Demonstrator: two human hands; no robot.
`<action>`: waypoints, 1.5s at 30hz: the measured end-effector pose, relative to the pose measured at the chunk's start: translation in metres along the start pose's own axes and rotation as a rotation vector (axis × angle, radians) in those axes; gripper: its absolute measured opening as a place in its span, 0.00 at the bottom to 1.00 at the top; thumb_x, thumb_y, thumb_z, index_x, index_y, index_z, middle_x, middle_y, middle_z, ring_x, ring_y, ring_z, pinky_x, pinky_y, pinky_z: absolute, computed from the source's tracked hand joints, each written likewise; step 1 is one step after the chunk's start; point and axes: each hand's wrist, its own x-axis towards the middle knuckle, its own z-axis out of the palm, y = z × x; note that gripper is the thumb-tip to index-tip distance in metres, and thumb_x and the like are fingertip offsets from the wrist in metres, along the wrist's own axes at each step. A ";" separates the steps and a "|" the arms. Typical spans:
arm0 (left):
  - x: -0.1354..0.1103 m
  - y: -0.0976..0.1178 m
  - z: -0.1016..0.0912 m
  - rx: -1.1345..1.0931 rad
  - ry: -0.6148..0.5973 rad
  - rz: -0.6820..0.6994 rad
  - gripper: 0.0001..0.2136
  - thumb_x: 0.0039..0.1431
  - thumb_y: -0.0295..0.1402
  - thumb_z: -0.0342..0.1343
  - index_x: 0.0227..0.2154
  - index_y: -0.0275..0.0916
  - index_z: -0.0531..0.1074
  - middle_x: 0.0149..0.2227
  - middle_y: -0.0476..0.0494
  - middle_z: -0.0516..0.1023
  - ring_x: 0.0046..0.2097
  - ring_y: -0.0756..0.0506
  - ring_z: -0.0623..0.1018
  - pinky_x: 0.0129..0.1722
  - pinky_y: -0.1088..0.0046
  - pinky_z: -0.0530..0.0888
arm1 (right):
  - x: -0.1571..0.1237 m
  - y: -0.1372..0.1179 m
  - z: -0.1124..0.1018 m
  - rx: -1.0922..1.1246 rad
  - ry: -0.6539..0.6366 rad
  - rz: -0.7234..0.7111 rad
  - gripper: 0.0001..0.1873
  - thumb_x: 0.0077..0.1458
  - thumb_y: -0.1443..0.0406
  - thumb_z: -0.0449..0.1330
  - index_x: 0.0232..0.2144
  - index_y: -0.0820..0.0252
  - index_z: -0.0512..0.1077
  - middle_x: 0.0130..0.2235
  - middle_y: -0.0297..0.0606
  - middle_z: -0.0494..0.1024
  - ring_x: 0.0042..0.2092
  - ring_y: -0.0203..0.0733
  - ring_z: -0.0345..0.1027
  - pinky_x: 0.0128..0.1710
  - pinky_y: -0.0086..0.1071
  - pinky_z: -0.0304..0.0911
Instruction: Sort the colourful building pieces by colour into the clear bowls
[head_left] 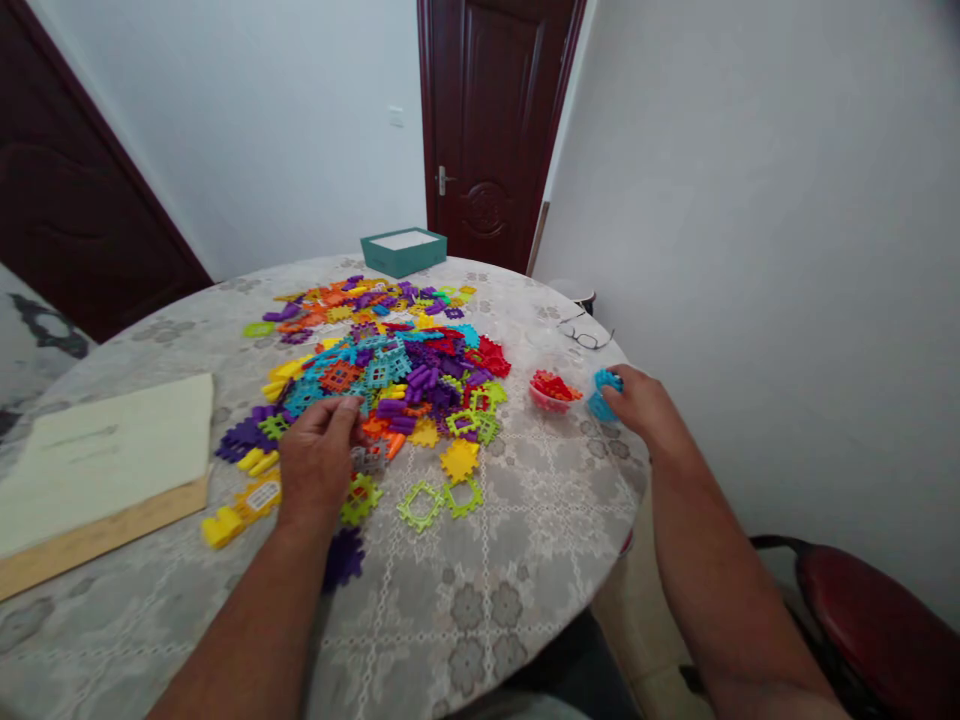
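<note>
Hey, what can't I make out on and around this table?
In the head view:
Left hand: whether it pinches anything; the hand itself hides this.
Blue plastic things: partly hidden by the right hand.
Heap of plastic pieces: lower ones buried under those on top.
Pale sheet: marks too faint to read.
Red chair: cut off by the right edge.

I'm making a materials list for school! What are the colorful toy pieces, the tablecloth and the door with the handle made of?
Toy pieces: probably hard plastic, smooth and bright, with molded teeth and holes.
Tablecloth: perhaps vinyl or fabric, printed with flowers; I can't tell which.
Door: likely wood or a lookalike, dark reddish-brown, slightly shiny, with raised panels.
</note>
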 end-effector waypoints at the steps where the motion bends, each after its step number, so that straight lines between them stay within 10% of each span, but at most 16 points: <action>1: -0.001 0.002 0.000 -0.009 0.004 -0.011 0.15 0.61 0.47 0.59 0.37 0.40 0.79 0.26 0.50 0.76 0.26 0.47 0.76 0.28 0.72 0.75 | 0.000 0.002 0.002 0.012 -0.009 0.001 0.24 0.63 0.60 0.56 0.58 0.62 0.75 0.53 0.53 0.82 0.51 0.53 0.77 0.50 0.38 0.67; 36: -0.002 0.006 -0.002 -0.081 -0.013 -0.045 0.12 0.62 0.44 0.59 0.34 0.41 0.79 0.25 0.51 0.76 0.24 0.49 0.74 0.26 0.73 0.71 | -0.020 -0.003 0.011 0.047 0.155 -0.121 0.26 0.69 0.55 0.46 0.44 0.63 0.79 0.42 0.53 0.82 0.42 0.53 0.75 0.42 0.40 0.64; 42: -0.001 0.005 -0.001 -0.087 -0.012 -0.053 0.12 0.61 0.44 0.59 0.33 0.41 0.78 0.25 0.50 0.76 0.24 0.49 0.74 0.25 0.73 0.71 | -0.046 -0.038 -0.020 0.245 0.456 -0.138 0.20 0.68 0.57 0.51 0.46 0.61 0.79 0.46 0.51 0.82 0.49 0.54 0.76 0.54 0.45 0.67; 45: -0.001 0.006 0.000 -0.088 -0.006 -0.048 0.12 0.61 0.44 0.59 0.33 0.41 0.77 0.25 0.50 0.76 0.24 0.49 0.73 0.25 0.73 0.71 | -0.064 -0.074 -0.036 0.400 0.332 -0.310 0.14 0.68 0.59 0.55 0.44 0.57 0.79 0.45 0.45 0.83 0.47 0.50 0.77 0.52 0.43 0.70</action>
